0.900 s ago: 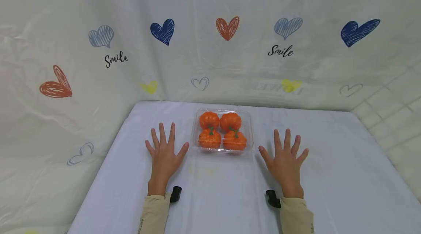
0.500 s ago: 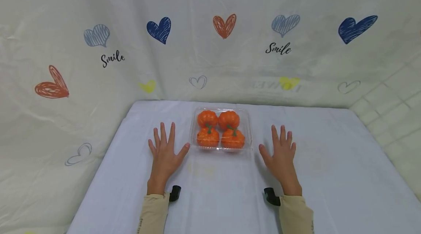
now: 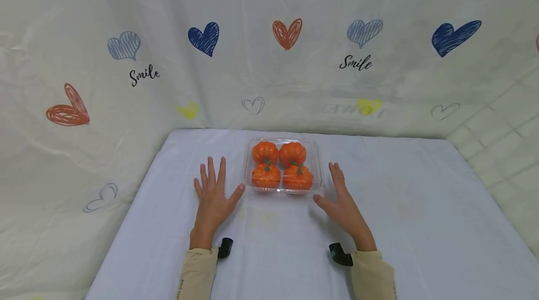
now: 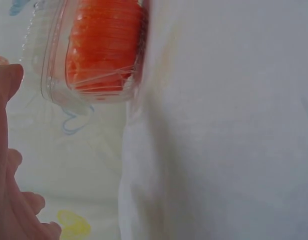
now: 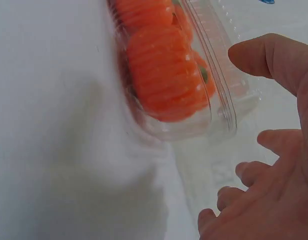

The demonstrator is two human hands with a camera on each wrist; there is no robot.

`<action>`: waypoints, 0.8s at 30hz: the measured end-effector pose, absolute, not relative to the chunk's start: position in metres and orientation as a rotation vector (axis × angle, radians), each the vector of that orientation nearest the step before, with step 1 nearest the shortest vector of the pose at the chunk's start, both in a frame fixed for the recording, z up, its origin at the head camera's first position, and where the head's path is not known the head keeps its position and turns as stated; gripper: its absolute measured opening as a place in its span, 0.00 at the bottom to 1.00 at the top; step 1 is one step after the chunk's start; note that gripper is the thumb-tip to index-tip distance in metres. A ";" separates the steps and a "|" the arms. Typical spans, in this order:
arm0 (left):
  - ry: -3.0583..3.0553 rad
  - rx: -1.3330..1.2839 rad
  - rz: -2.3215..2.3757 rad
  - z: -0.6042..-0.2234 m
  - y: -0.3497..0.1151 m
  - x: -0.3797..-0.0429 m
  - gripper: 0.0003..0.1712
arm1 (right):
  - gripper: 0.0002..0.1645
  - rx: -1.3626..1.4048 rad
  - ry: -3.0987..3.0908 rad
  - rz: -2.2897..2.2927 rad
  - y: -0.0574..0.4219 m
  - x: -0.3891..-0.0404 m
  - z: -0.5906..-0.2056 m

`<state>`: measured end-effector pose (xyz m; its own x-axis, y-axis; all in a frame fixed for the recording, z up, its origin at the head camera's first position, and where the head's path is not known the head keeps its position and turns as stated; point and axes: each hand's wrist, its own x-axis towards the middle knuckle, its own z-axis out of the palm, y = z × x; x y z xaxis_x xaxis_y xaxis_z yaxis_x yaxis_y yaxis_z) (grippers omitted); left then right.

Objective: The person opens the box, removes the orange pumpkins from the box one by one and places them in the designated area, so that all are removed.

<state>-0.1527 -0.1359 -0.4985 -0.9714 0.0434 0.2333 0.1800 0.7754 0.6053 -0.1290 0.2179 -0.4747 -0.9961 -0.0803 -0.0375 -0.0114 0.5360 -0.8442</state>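
A clear plastic clamshell box (image 3: 317, 164) lies near the back of the white-covered table, several small orange pumpkins (image 3: 265, 176) with green stems inside it. To its left, my left hand (image 3: 214, 204) is spread with straight fingers, its thumb tip close to the box's near left corner. My right hand (image 3: 343, 206) is tilted on edge at the box's right, fingers straight and thumb out by the near right corner. Both hands hold nothing. In the right wrist view, the ribbed side of a pumpkin (image 5: 166, 75) shows through the clear wall, beside the thumb.
White cloth covers the table (image 3: 278, 253). Behind it hangs a pale curtain (image 3: 311, 84) printed with hearts and the word Smile. Each wrist carries a small black camera mount, the left mount (image 3: 225, 247) and the right mount (image 3: 340, 254).
My right hand has moved left toward the box and turned on edge, its fingers drawn together. My left hand has shifted only slightly rightward. The box has stayed in place.
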 end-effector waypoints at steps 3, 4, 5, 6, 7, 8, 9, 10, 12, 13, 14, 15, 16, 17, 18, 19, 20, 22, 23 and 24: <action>-2.761 -0.182 -0.995 -0.498 -0.134 -0.153 0.58 | 0.61 -0.050 2.557 -1.609 0.210 -0.130 -0.479; -2.761 -0.183 -1.007 -0.498 -0.133 -0.153 0.59 | 0.62 -0.039 2.508 -1.665 0.207 -0.131 -0.480; -2.754 -0.186 -1.022 -0.498 -0.133 -0.153 0.59 | 0.62 -0.024 2.463 -1.718 0.204 -0.131 -0.482; -2.745 -0.189 -1.035 -0.499 -0.132 -0.153 0.59 | 0.62 -0.007 2.413 -1.774 0.201 -0.131 -0.483; -2.738 -0.190 -1.048 -0.499 -0.131 -0.153 0.59 | 0.62 0.011 2.368 -1.830 0.198 -0.132 -0.485; -2.728 -0.190 -1.071 -0.500 -0.130 -0.152 0.60 | 0.62 0.029 2.340 -1.869 0.195 -0.132 -0.487; -2.717 -0.193 -1.099 -0.500 -0.129 -0.152 0.60 | 0.62 0.051 2.319 -1.902 0.193 -0.132 -0.489; -2.707 -0.195 -1.125 -0.500 -0.128 -0.151 0.60 | 0.61 0.071 2.312 -1.921 0.191 -0.131 -0.490; -2.693 -0.198 -1.178 -0.501 -0.125 -0.151 0.60 | 0.60 0.104 2.300 -1.954 0.188 -0.130 -0.493; -2.690 -0.196 -1.209 -0.500 -0.123 -0.151 0.60 | 0.59 0.114 2.306 -1.960 0.187 -0.130 -0.494; -2.687 -0.194 -1.248 -0.500 -0.122 -0.150 0.60 | 0.59 0.119 2.316 -1.963 0.186 -0.129 -0.496; -2.686 -0.187 -1.285 -0.499 -0.120 -0.150 0.60 | 0.58 0.118 2.326 -1.966 0.185 -0.129 -0.498; -2.683 -0.177 -1.328 -0.498 -0.119 -0.150 0.61 | 0.57 0.116 2.332 -1.972 0.185 -0.128 -0.499; -2.681 -0.164 -1.372 -0.497 -0.117 -0.149 0.61 | 0.57 0.114 2.336 -1.980 0.184 -0.128 -0.500; -2.676 -0.151 -1.421 -0.496 -0.115 -0.149 0.61 | 0.56 0.110 2.342 -1.983 0.184 -0.128 -0.501; -2.668 -0.138 -1.474 -0.495 -0.114 -0.149 0.61 | 0.56 0.109 2.344 -1.988 0.183 -0.128 -0.502; -2.661 -0.127 -1.526 -0.496 -0.112 -0.149 0.62 | 0.56 0.110 2.344 -1.990 0.183 -0.128 -0.502; -2.639 -0.112 -1.627 -0.498 -0.109 -0.149 0.63 | 0.56 0.117 2.338 -1.996 0.182 -0.127 -0.503; -2.625 -0.106 -1.674 -0.500 -0.108 -0.150 0.63 | 0.56 0.122 2.337 -1.995 0.183 -0.128 -0.503; -2.604 -0.102 -1.724 -0.502 -0.106 -0.150 0.64 | 0.57 0.123 2.336 -1.996 0.183 -0.128 -0.503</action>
